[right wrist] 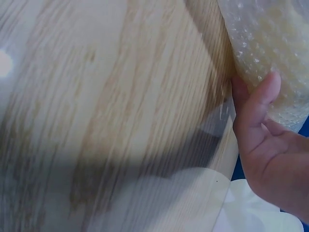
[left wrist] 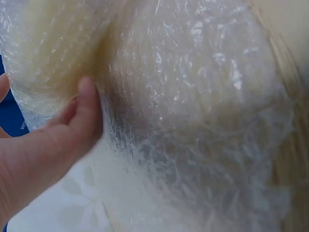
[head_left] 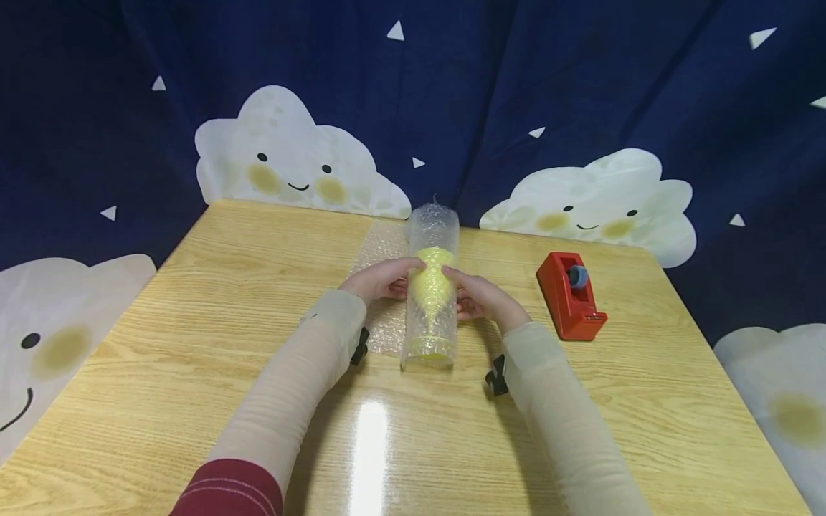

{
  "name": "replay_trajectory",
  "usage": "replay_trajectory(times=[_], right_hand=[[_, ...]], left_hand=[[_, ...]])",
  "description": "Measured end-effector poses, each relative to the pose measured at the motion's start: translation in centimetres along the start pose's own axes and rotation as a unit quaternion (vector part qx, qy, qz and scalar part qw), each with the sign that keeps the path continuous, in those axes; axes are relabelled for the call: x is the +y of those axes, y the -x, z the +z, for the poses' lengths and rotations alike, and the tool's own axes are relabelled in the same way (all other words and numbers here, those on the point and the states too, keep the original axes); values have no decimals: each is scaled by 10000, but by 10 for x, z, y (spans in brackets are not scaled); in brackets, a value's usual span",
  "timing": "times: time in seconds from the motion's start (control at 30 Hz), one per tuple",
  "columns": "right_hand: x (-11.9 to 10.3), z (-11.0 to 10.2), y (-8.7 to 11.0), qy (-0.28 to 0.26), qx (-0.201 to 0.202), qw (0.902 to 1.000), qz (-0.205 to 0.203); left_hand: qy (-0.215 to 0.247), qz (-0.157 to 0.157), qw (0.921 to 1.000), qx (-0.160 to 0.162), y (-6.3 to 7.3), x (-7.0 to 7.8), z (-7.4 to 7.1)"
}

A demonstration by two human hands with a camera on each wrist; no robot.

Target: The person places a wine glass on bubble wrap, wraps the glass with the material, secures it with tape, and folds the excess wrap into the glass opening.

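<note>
A yellow goblet-shaped object (head_left: 431, 290) lies rolled inside clear bubble wrap (head_left: 434, 223) on the table, its narrow stem and round base toward the near end. My left hand (head_left: 386, 278) grips the roll's left side, thumb on top and fingers low against it. On the opposite side my right hand (head_left: 485, 295) holds it likewise, thumb over the upper surface. A flat flap of bubble wrap (left wrist: 193, 96) spreads out from the roll beside the left hand in the left wrist view. The goblet's underside is hidden.
A red tape dispenser (head_left: 563, 297) with a roll of tape (head_left: 577, 276) stands right of the hands. The wooden table (head_left: 245, 287) meets a dark blue curtain (head_left: 452, 86) with cloud prints at its far edge.
</note>
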State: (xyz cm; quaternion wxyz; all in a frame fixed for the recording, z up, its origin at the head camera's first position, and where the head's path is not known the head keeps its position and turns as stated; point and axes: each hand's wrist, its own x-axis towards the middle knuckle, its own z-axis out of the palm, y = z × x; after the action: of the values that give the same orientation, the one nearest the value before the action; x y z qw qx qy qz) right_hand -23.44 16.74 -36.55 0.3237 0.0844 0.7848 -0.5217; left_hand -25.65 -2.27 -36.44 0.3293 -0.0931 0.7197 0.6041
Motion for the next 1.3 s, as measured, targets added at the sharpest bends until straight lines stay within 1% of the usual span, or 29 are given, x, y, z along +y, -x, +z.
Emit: replay_trajectory(times=[0.13, 0.23, 0.33, 0.43, 0.53, 0.63, 0.77, 0.87, 0.93, 1.07, 1.23, 1.3], right_hand=[[0, 0, 0, -10, 14, 10000, 25], [0, -1, 0, -39, 27, 10000, 51], [0, -1, 0, -76, -20, 10000, 37], [0, -2, 1, -109, -77, 9999, 10], [0, -2, 1, -114, -91, 9999, 4], [0, -1, 0, -68, -47, 10000, -8], [-1, 1, -1, 17, 1, 10000, -38], [-1, 1, 0, 44, -41, 10000, -74], [-1, 1, 0, 38, -60, 9999, -83], [-1, 0, 0, -35, -108, 9999, -120], [0, -2, 0, -248, -32, 9997, -35], [0, -2, 0, -258, 21, 9997, -7]], left_hand=[[63, 28, 10000, -44, 1, 0, 0], [157, 21, 9998, -70, 0, -1, -1], [405, -57, 9991, -95, -3, -2, -2], [484, -139, 9987, -96, -4, -3, -4], [270, -140, 9995, -132, -3, -4, -5], [-107, -61, 9998, -166, -1, -3, -6], [-509, 24, 9987, -92, 3, -3, -7], [-674, 29, 9977, 11, 5, -3, -6], [-694, 11, 9976, 63, 5, -3, -5], [-587, -13, 9983, 64, 2, -3, -4], [-244, -44, 9996, -143, -1, -3, -4], [-173, -49, 9996, -230, -2, -3, -4]])
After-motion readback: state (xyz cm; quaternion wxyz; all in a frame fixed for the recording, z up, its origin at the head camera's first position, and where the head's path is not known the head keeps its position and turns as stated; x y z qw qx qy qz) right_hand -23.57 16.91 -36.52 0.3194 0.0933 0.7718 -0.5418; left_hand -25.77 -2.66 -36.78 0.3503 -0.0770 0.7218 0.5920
